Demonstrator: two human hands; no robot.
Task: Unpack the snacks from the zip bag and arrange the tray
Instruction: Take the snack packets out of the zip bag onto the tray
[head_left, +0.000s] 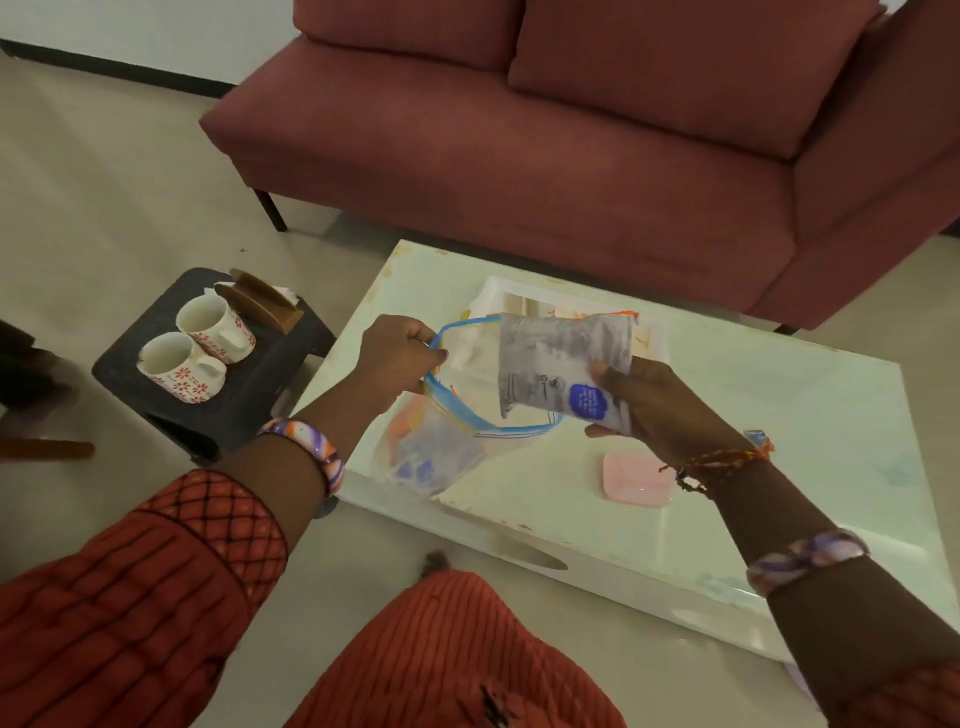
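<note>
A clear zip bag (431, 452) with a blue zip rim hangs open above the near left of the glass table. My left hand (402, 358) grips the rim at its left side. Orange and blue-marked packets show through the bag's lower part. My right hand (649, 402) holds a silvery snack packet (561, 369) with a round blue label, raised just above the bag's mouth. Behind the packet a white tray (498, 296) lies on the table, mostly hidden by the packet and the bag.
A pink square lid or dish (638, 478) lies on the white glass table (831, 415) near my right wrist. A dark stool (156, 395) to the left carries two flowered mugs (182, 366) and a brown holder. A maroon sofa (571, 130) stands behind the table.
</note>
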